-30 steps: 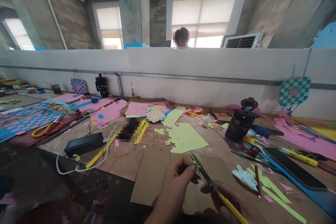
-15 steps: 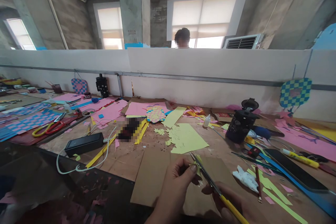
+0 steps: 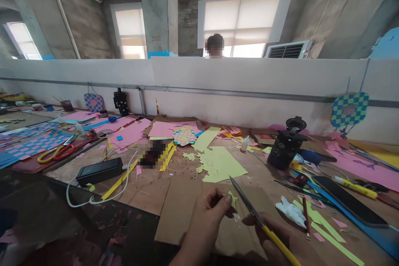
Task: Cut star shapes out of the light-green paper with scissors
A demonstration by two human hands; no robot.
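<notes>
- Your left hand (image 3: 208, 222): fingers (image 3: 228, 199) pinched together on a small yellow paper star (image 3: 232, 199), above the brown cardboard sheet (image 3: 177, 212).
- Your right hand (image 3: 272, 247): fingers (image 3: 253, 221) clamped around a yellow-handled cutter (image 3: 280, 244), its steel blade (image 3: 245, 200) just beside the star.
- Beyond the cardboard sheet: a cut yellow paper sheet (image 3: 221, 165).
- Right of the cardboard sheet: crumpled white tissue (image 3: 291, 212).

I'm working above a cardboard sheet (image 3: 177, 212): paper scraps (image 3: 221, 164) lying just ahead, power brick (image 3: 99, 172) sitting left, canister (image 3: 286, 149) sitting right, phone (image 3: 349, 199) lying further right, partition (image 3: 237, 83) standing behind everything.
</notes>
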